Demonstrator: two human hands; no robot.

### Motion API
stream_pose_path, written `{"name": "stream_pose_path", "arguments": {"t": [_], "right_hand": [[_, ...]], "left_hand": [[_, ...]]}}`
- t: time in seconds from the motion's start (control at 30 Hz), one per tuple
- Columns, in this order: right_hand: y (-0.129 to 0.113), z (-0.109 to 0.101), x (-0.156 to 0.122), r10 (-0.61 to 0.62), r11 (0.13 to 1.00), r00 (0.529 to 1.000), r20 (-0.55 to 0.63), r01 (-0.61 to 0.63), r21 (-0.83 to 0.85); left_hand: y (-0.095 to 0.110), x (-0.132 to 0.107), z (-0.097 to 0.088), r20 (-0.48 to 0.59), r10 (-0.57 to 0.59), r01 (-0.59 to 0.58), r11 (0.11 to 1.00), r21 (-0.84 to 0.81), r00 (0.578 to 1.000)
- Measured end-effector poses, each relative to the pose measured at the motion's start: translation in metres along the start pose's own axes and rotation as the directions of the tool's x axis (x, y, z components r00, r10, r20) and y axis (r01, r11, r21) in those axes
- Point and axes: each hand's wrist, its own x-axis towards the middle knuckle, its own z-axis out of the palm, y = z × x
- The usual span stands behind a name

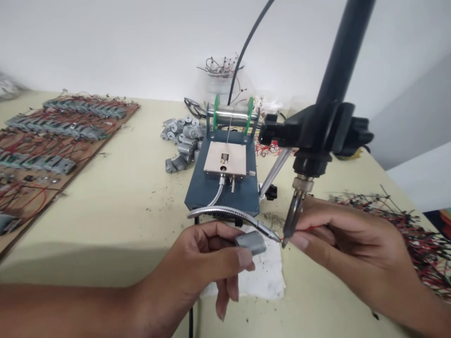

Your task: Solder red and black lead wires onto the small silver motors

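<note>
Between the thumb and fingers of my left hand [211,258] is a small grey motor [252,242], held over a white sheet [269,277]. My right hand [352,249] pinches a thin red wire [314,228] close to the tip of a soldering iron [293,218], which hangs tip-down from a black stand. A flexible metal feed tube [229,210] curves over from the solder feeder [225,162], its nozzle meeting the iron's tip. The wire's far end is mostly hidden by the iron and my fingers.
Grey motors [185,141] are heaped left of the feeder. A board [70,176] with rows of wired motors lies at the left. Red and black wires [423,249] are piled at the right, partly behind my right hand. The stand's black post [347,47] rises at upper right.
</note>
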Motion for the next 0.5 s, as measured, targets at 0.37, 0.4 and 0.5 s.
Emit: {"name": "stream_pose_path", "arguments": {"t": [0.37,0.4,0.5], "right_hand": [[0.0014,0.0092,0.0010,-0.105,0.992,0.993,-0.046,0.101,-0.076],[0.0014,0.0092,0.0014,-0.113,0.991,0.993,-0.043,0.109,-0.080],[0.0018,0.0102,0.0028,-0.132,0.988,0.991,-0.029,0.129,-0.089]], "left_hand": [[0.0007,-0.0025,-0.0029,0.001,0.005,-0.005,1.000,0.002,1.000],[0.0008,-0.0028,-0.0027,0.008,0.005,-0.005,1.000,-0.002,1.000],[0.0015,-0.0041,-0.0019,0.021,0.002,-0.002,1.000,-0.013,1.000]]}}
